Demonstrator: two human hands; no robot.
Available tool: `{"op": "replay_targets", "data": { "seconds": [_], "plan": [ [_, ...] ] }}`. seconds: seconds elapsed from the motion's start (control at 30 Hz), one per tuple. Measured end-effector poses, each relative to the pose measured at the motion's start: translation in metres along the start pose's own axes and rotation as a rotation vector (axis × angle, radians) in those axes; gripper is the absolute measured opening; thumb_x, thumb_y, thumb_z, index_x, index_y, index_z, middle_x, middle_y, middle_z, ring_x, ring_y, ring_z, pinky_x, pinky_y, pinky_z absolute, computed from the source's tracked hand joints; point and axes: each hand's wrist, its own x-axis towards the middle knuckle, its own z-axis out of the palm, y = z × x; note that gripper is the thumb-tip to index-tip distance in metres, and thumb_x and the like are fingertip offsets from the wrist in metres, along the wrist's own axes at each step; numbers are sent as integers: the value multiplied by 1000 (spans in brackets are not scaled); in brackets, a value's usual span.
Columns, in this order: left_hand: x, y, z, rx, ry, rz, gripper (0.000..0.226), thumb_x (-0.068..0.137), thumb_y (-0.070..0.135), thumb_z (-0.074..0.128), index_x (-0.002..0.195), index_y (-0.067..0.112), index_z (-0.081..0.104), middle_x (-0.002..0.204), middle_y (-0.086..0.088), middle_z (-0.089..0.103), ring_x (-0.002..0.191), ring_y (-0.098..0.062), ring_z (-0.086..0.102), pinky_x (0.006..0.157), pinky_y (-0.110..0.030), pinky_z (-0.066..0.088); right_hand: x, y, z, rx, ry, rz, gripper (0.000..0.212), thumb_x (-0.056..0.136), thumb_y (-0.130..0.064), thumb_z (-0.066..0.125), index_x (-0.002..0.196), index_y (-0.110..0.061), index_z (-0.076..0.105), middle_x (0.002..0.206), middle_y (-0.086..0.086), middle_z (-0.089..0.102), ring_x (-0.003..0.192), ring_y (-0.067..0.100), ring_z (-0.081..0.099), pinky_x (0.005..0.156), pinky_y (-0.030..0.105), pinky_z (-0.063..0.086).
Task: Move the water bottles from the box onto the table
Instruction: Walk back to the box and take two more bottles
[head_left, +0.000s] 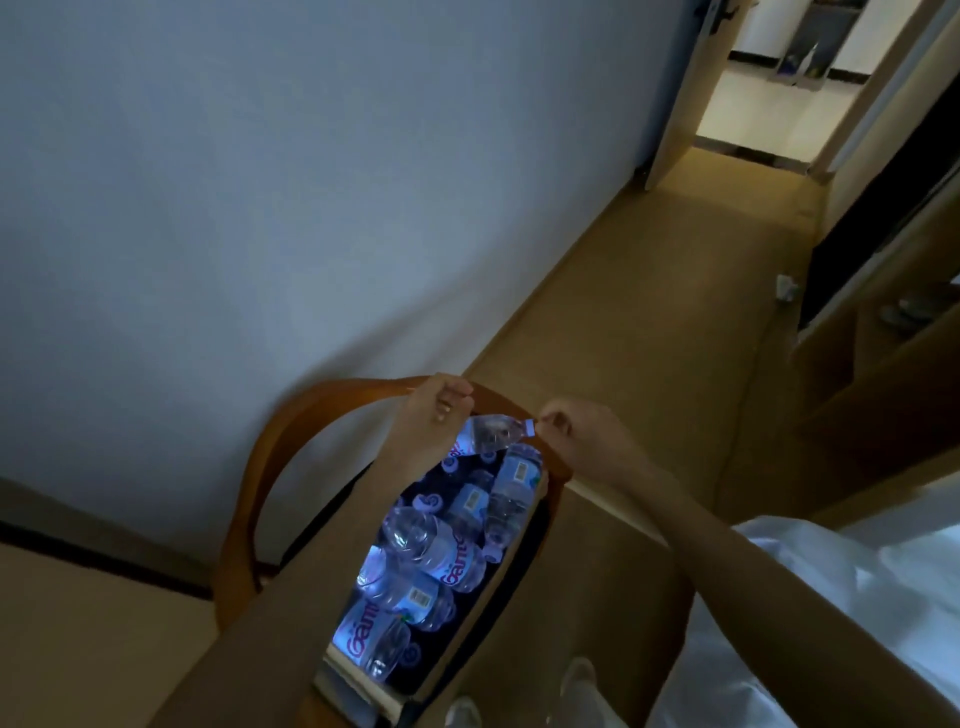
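Nearest the lens, two bare forearms are stretched out over a dark open-topped box (524, 582) packed with small clear plastic water bottles (441, 551), lying every which way, pale labels showing. That box is seen sitting on a curved-back wooden chair (270, 467), pushed against a plain white wall (260, 182). No table is caught in view, so where they end up can't be told yet.

One clear bottle (491, 434) is held up at the far end of the box, lying roughly sideways, its long axis running left to right with the white cap pointing right. The cap end is pinched by the right hand (576, 441), fingers curled in tight on it. The fat base end is covered by the left hand (431, 415), fingers curled; whether that base is really gripped or just steadied can't be made out.

So the neck is the handle here, and the right hand is the one on it. Lifting looks barely started, box mostly full.
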Motion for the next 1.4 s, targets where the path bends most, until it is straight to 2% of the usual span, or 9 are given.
{"op": "replay_targets", "data": {
  "seconds": [0.33, 0.43, 0.63, 0.73, 0.8, 0.97, 1.13, 1.27, 1.4],
  "plan": [
    [34, -33, 36, 96, 258, -289, 7, 93, 19, 58, 98, 23, 61, 87, 11, 64, 67, 0, 60, 56, -10, 45, 113, 78, 41, 79, -282, -124, 5, 92, -37, 57, 92, -37, 53, 85, -17, 59, 79, -1, 58, 69, 21, 45],
    [28, -42, 56, 94, 318, -430, 6, 94, 21, 57, 94, 26, 59, 78, 10, 64, 60, -3, 58, 56, -15, 43, 135, 98, 46, 75, -344, -120, 11, 90, -35, 62, 97, -31, 54, 86, -14, 57, 78, 4, 57, 69, 23, 44],
    [-7, -70, 103, 58, 370, -690, 5, 90, 21, 61, 92, 25, 61, 91, 3, 68, 79, -19, 62, 75, -28, 48, 160, 122, 68, 35, -547, 3, 39, 88, -41, 64, 119, -19, 54, 107, -3, 56, 92, 11, 55, 76, 24, 40],
    [-18, -81, 119, 54, 389, -729, 3, 91, 21, 60, 93, 23, 61, 87, 4, 66, 81, -16, 60, 70, -15, 41, 167, 124, 79, 4, -639, 32, 43, 87, -43, 65, 120, -17, 53, 106, -3, 56, 91, 13, 53, 75, 24, 38],
    [-23, -86, 125, 61, 372, -748, 2, 92, 23, 58, 93, 24, 58, 86, 4, 66, 80, -13, 58, 65, -10, 37, 170, 125, 85, 17, -722, 64, 45, 89, -43, 63, 123, -17, 50, 112, 0, 58, 95, 17, 57, 78, 30, 45],
    [-45, -98, 142, 106, 225, -826, 16, 91, 25, 57, 106, 18, 58, 93, 1, 64, 89, -19, 59, 75, -28, 41, 170, 122, 98, 91, -838, 164, 55, 91, -40, 63, 133, -13, 39, 119, 6, 56, 107, 24, 59, 95, 47, 51],
    [-64, -101, 166, 310, -64, -857, 40, 86, 28, 60, 122, 22, 41, 113, -7, 60, 101, -32, 59, 78, -41, 48, 171, 123, 101, 40, -812, 128, 51, 90, -40, 65, 128, -14, 43, 114, 5, 59, 100, 20, 61, 91, 44, 53],
    [-65, -101, 182, 463, -92, -868, 60, 88, 25, 60, 138, 28, 27, 124, -5, 56, 107, -34, 60, 76, -43, 47, 174, 119, 99, -31, -800, 94, 56, 89, -42, 66, 132, -15, 43, 111, -2, 57, 98, 16, 59, 82, 34, 50],
    [-59, -102, 184, 503, -82, -886, 49, 89, 16, 52, 132, 24, 29, 118, -7, 60, 101, -35, 62, 69, -39, 42, 173, 115, 97, -44, -798, 80, 56, 88, -41, 67, 132, -16, 42, 105, -5, 54, 92, 12, 55, 73, 27, 44]
  ]
}}
